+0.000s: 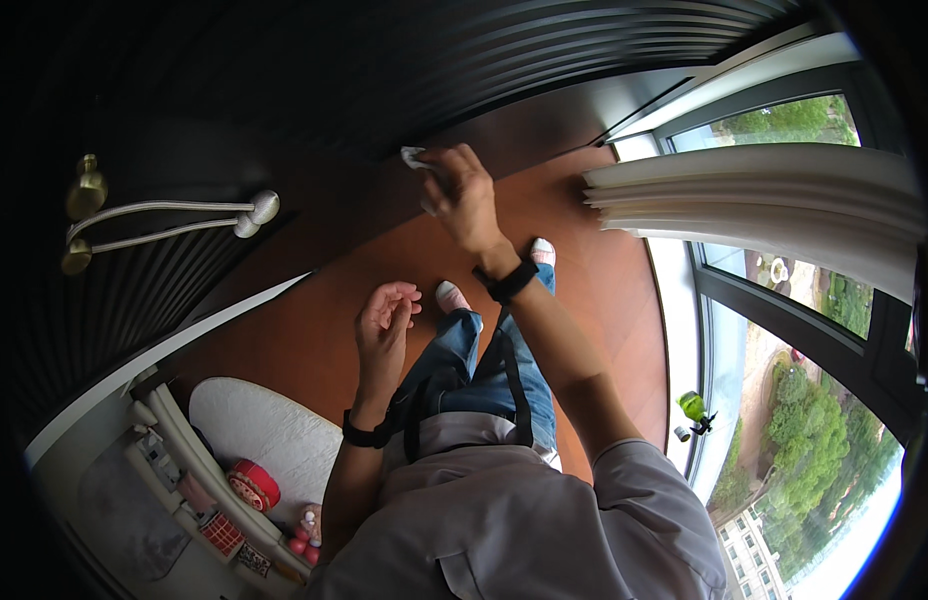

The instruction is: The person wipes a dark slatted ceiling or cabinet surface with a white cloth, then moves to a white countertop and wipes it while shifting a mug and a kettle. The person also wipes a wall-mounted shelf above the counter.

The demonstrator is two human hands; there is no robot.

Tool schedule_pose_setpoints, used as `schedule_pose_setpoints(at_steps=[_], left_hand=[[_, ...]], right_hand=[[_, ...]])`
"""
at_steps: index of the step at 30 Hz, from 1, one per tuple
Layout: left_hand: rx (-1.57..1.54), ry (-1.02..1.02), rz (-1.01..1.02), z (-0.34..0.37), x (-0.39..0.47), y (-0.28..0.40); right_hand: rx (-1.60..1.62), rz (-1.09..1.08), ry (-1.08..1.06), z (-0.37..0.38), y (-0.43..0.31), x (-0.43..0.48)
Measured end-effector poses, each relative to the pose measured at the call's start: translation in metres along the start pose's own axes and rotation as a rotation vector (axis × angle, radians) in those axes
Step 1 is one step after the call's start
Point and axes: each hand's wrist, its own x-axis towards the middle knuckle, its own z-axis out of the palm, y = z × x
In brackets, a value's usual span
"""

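My right hand (460,191) is shut on a small crumpled white cloth or tissue (413,157). It reaches out to the dark cabinet front (314,172), and I cannot tell whether the cloth touches the surface. My left hand (387,315) hangs before my body above the wooden floor, palm turned inward. Its fingers are loosely curled and apart, with nothing visible in them. Left of both hands, two brass knobs (87,187) carry a looped silvery cord (171,206) with round knotted ends. Dark ribbed panels (569,45) rise ahead of me.
To the right, a pale curtain (734,195) hangs by tall windows. A green spray bottle (690,406) and a small can (682,433) stand on the white sill (677,330). Behind at left lie a white rug (269,420), a red round stool or box (254,484) and a cushioned sofa (201,450).
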Motion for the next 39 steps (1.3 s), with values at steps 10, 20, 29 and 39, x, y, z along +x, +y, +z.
schedule_pose_setpoints(at_steps=[10, 20, 29, 39], left_hand=[[0.039, 0.056, 0.000, -0.017, -0.004, -0.002], [0.039, 0.025, -0.035, -0.006, 0.004, 0.007], [0.091, -0.002, -0.038, 0.029, 0.019, 0.020], [0.100, -0.057, -0.017, 0.089, 0.042, 0.039]], right_hand=[[-0.314, -0.405, 0.192, 0.053, -0.002, 0.015], [-0.271, -0.360, 0.406, 0.026, 0.006, 0.037], [-0.434, -0.367, 0.625, -0.094, 0.050, 0.089], [-0.657, -0.154, 0.823, -0.278, 0.104, 0.173]])
